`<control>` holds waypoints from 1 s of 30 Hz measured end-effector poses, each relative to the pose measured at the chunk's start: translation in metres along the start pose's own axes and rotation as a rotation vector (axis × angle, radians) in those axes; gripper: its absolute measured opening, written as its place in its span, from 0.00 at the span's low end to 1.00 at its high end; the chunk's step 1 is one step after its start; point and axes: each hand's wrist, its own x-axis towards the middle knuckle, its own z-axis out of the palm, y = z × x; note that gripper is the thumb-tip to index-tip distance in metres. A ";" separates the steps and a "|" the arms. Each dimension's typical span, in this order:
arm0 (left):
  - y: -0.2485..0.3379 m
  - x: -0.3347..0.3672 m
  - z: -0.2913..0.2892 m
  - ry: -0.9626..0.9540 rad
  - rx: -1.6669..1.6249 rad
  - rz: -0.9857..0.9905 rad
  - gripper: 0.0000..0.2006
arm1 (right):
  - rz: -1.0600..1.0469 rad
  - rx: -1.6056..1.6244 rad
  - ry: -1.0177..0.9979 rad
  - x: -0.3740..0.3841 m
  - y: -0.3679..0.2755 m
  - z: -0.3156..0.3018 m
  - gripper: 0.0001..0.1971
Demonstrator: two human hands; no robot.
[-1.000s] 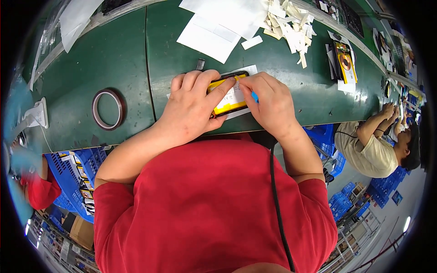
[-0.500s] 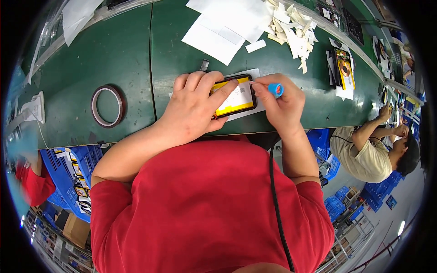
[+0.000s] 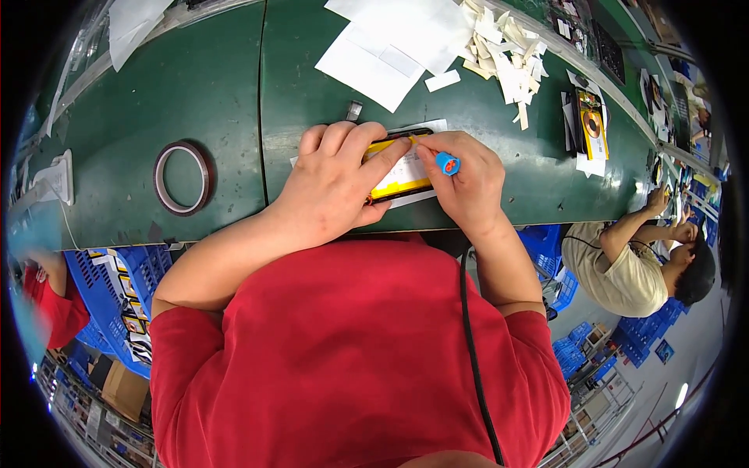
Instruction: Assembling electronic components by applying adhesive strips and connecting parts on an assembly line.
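On the green bench in front of me lies a black-framed electronic device (image 3: 417, 188) with a flat yellow and white battery pack (image 3: 402, 173) inside it. My left hand (image 3: 328, 179) grips its left part, the index finger lying across the pack and the thumb at the near edge. My right hand (image 3: 468, 175) is closed around a slim tool with a blue end (image 3: 448, 163), over the device's right side. The fingers hide the tool's tip. A white sheet (image 3: 439, 125) lies under the device.
A roll of brown tape (image 3: 204, 178) lies left on the bench. White sheets (image 3: 374, 66) and a heap of paper strips (image 3: 507, 62) are at the back. Another open device (image 3: 591, 125) lies at the right. A blue crate (image 3: 109, 292) stands below the left bench edge. Co-workers (image 3: 616, 269) sit on both sides.
My right hand has moved left with the blue-ended tool, from the device's right edge to over the pack, close to my left index fingertip. The left hand keeps its place on the device.
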 end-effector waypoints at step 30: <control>-0.001 0.000 0.002 -0.006 -0.046 -0.014 0.41 | 0.215 0.010 -0.102 0.020 -0.011 -0.007 0.05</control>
